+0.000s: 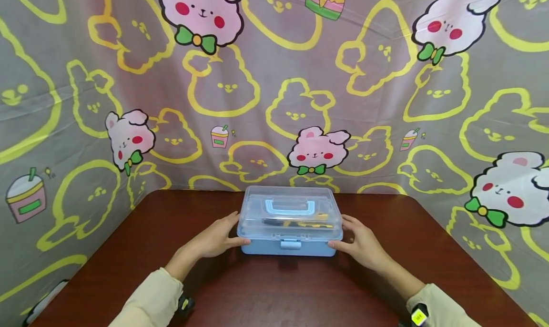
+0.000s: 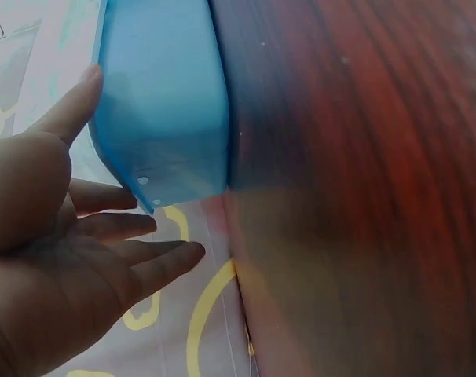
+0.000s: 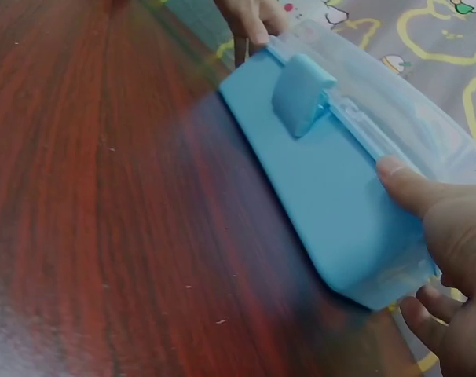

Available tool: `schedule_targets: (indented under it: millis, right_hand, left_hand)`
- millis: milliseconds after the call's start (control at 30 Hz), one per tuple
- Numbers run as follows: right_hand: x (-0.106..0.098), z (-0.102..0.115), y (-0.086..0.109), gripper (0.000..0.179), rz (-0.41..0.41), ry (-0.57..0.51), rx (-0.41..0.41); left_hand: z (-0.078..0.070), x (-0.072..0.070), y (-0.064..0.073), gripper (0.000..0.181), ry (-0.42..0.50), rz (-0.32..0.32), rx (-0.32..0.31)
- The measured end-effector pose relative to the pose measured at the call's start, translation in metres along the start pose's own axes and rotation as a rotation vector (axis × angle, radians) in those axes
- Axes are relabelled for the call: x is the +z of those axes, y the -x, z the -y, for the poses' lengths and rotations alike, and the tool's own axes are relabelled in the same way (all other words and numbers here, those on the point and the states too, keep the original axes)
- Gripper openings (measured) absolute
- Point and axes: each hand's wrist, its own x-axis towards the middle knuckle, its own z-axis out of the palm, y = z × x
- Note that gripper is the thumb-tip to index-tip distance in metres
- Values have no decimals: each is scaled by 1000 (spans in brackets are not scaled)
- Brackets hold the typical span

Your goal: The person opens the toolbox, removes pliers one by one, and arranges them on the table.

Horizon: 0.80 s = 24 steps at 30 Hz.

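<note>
the box (image 1: 266, 247) is sitting on the worktop (image 1: 283, 289), directly between the two grips. the left grip (image 1: 216, 236) is standing wide, its thumb touching the front edge of the box and its extended fingers reaching along the near end wall; it is not closing round anything. the right grip (image 1: 364, 243) is likewise spreading at the opposite end, thumb resting against the front edge, fingers bending loosely by the end wall. the clear lid (image 1: 289, 192) is covering the box, level with and above the thumbs. the latch (image 1: 290, 244) is standing out from the front, midway between the grips. the handle (image 1: 289, 212) is lying on the lid, beyond both thumbs. dark and yellow contents (image 1: 300, 222) are showing through the lid; their kind is not reading clearly. a patterned cloth (image 1: 274, 55) is hanging beyond the grips.
</note>
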Motion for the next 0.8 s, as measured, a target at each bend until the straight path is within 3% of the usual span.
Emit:
schedule_targets:
  millis: [167,533,667,800]
  right_hand:
    - [-4,-3,-2,73,14,-22,-42]
    - [-11,-5,-3,67,6,-9,-48]
    - [-13,-3,-4,70,21,-27,-37]
    - [-13,-6,-7,70,28,-53,-71]
  left_hand:
    - [-1,1,2,83,-15,-23,45]
    - [0,1,3,80,-8,-82,30]
    - [7,2,2,79,143,-101,39]
    - [12,0,-1,86,284,-60,46]
